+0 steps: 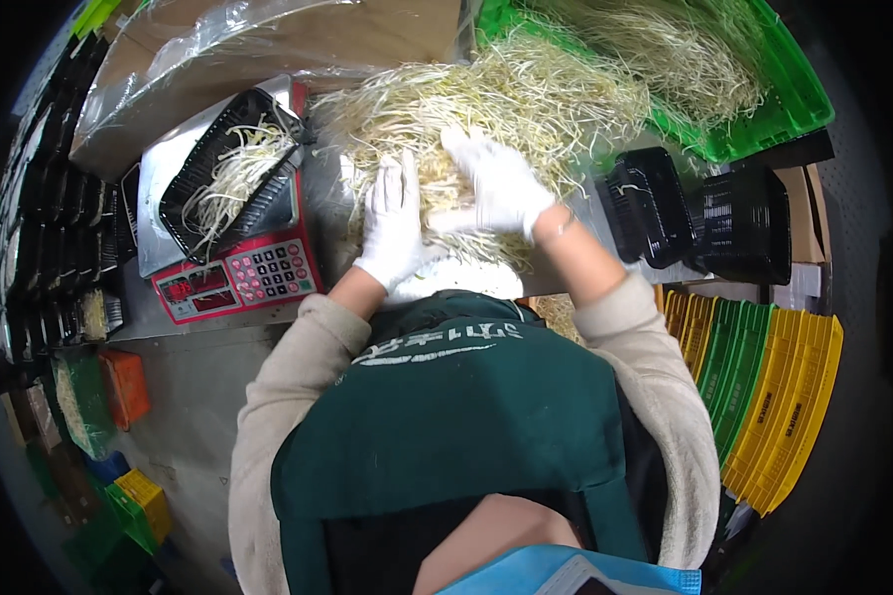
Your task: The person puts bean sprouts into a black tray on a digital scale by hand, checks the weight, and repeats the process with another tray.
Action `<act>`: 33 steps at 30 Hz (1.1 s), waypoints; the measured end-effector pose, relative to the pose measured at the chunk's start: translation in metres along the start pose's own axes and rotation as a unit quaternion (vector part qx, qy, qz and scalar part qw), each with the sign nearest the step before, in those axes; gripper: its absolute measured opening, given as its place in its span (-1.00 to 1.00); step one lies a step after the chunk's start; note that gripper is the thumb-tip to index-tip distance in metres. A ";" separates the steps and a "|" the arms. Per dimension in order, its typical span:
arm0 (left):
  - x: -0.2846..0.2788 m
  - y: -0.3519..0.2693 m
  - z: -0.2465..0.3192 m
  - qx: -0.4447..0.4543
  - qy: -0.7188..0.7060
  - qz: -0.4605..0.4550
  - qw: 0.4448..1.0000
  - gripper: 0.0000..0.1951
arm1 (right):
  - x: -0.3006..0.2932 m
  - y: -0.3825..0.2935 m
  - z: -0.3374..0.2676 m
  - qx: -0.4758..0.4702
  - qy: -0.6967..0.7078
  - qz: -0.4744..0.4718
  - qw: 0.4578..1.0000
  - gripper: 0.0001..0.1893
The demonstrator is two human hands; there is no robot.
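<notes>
A heap of pale bean sprouts [491, 89] lies spread on the metal table in front of me. My left hand [393, 223], in a white glove, is held flat with straight fingers against the near left side of the sprouts. Across from it, my gloved right hand [500, 182] reaches over the sprouts, thumb apart from its fingers and slightly blurred. Some sprouts lie between the two hands. To the left, a black plastic tray [193, 167] holding a bunch of sprouts [245, 167] sits slantwise on a red digital weighing scale [193, 301] with lit digits.
Behind the heap stands a cardboard box [372, 37] with clear plastic film. A green crate [807, 111] of sprouts tilts at the back right. Black trays [655, 212] sit at right above stacked yellow crates [796, 401]. Stacked black trays [37, 245] line the far left.
</notes>
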State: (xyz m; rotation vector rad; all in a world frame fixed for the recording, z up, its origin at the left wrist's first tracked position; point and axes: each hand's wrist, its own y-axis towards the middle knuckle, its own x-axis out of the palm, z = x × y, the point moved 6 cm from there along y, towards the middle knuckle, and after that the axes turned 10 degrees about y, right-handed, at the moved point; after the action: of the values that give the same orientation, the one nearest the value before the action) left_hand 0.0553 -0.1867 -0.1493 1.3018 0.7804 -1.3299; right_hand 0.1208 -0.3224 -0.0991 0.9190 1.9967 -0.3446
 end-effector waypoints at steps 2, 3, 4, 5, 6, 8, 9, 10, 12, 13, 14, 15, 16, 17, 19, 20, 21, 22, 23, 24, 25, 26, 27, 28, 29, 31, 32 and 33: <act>0.002 -0.005 -0.010 -0.001 -0.016 -0.029 0.999 0.29 | 0.018 -0.025 -0.026 -0.041 -0.097 0.010 0.994 0.21; 0.002 -0.004 -0.012 -0.005 -0.018 -0.031 0.999 0.29 | 0.022 -0.038 -0.029 -0.035 -0.120 0.013 0.992 0.21; 0.006 0.000 -0.012 0.008 -0.019 -0.058 0.998 0.29 | 0.022 -0.041 -0.023 -0.021 -0.144 0.001 0.989 0.15; 0.009 0.005 -0.012 0.021 -0.020 -0.085 0.996 0.29 | 0.021 -0.039 -0.016 -0.021 -0.142 -0.003 0.990 0.15; 0.008 0.015 -0.008 0.013 -0.006 -0.077 0.997 0.19 | 0.016 -0.032 -0.002 0.001 -0.139 0.015 0.990 0.09; 0.020 0.036 -0.012 -0.005 0.029 -0.107 0.994 0.12 | 0.005 -0.017 0.011 0.017 -0.137 0.033 0.990 0.03; 0.026 0.043 -0.016 -0.019 0.067 -0.137 0.988 0.05 | -0.002 -0.008 0.019 0.065 -0.084 0.015 0.994 -0.01; 0.025 0.046 -0.019 -0.038 0.036 -0.108 0.993 -0.10 | -0.009 -0.001 0.025 0.112 -0.030 -0.003 0.993 -0.04; 0.024 0.043 -0.021 -0.025 -0.150 -0.012 0.988 -0.12 | -0.032 -0.001 0.017 0.130 0.107 0.056 0.984 -0.04; 0.011 0.041 -0.022 -0.007 -0.331 0.079 0.940 -0.15 | -0.038 -0.003 0.016 0.128 0.107 0.056 0.984 -0.04; 0.006 0.042 -0.020 0.012 -0.363 0.094 0.927 -0.15 | -0.045 -0.004 0.012 0.081 0.159 0.071 0.981 -0.03; -0.006 0.045 -0.015 0.034 -0.394 0.107 0.912 -0.16 | -0.050 -0.007 0.009 0.038 0.211 0.086 0.973 -0.02; -0.009 0.047 -0.015 0.014 -0.340 0.069 0.938 -0.15 | -0.052 -0.007 -0.001 -0.030 0.096 0.117 0.988 -0.02; -0.016 0.048 -0.014 0.013 -0.233 0.032 0.972 -0.18 | -0.053 -0.009 -0.001 -0.027 0.095 0.116 0.988 -0.02; -0.029 0.049 -0.013 0.023 -0.120 -0.002 0.992 -0.20 | -0.039 -0.007 0.015 0.103 -0.055 -0.054 0.992 -0.02; -0.028 0.048 -0.011 0.027 -0.020 -0.052 0.998 -0.23 | -0.041 -0.009 0.026 0.072 -0.121 -0.076 0.987 -0.01; -0.026 0.043 -0.018 0.011 0.019 -0.081 0.996 -0.26 | -0.052 -0.005 0.024 0.094 -0.194 -0.122 0.969 -0.05; -0.025 0.041 -0.022 0.004 0.057 -0.112 0.992 -0.28 | -0.068 -0.009 0.034 0.053 -0.198 -0.065 0.977 -0.07; -0.030 0.033 -0.027 0.006 0.057 -0.111 0.992 -0.28 | -0.086 -0.016 0.045 0.012 -0.201 -0.009 0.979 -0.09; -0.033 0.022 -0.030 0.008 0.042 -0.134 0.990 -0.30 | -0.105 -0.021 0.044 0.032 -0.148 0.023 0.988 -0.12; -0.033 0.010 -0.031 0.008 0.026 -0.158 0.987 -0.31 | -0.123 -0.024 0.037 0.053 -0.094 0.053 0.993 -0.15; -0.031 0.004 -0.032 0.009 0.009 -0.182 0.983 -0.32 | -0.130 -0.022 0.024 0.045 0.049 0.096 0.993 -0.24; -0.028 0.001 -0.025 0.009 0.005 -0.186 0.983 -0.32 | -0.115 -0.019 0.028 0.049 0.050 0.093 0.993 -0.24; -0.029 0.003 -0.008 0.068 0.042 -0.149 0.986 -0.31 | -0.096 -0.016 0.040 0.062 -0.027 0.109 0.992 -0.26; -0.031 0.008 0.006 0.124 0.081 -0.105 0.983 -0.31 | -0.082 -0.006 0.040 0.068 -0.105 0.127 0.984 -0.27; -0.014 0.004 0.008 0.156 0.128 -0.001 0.979 -0.20 | -0.040 0.011 0.040 0.157 0.051 0.017 0.986 -0.17; -0.011 -0.001 -0.001 0.102 0.122 -0.013 0.987 -0.10 | -0.016 0.009 0.059 0.138 0.095 0.009 0.986 -0.02; -0.009 -0.007 -0.012 0.038 0.114 -0.025 0.992 0.00 | -0.015 0.002 0.048 0.100 -0.051 0.002 0.994 0.11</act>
State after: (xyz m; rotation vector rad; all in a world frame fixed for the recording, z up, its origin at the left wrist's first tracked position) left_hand 0.0502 -0.1720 -0.1443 1.5220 0.9322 -1.2731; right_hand 0.1561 -0.3543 -0.1141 1.0090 1.8899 -0.5850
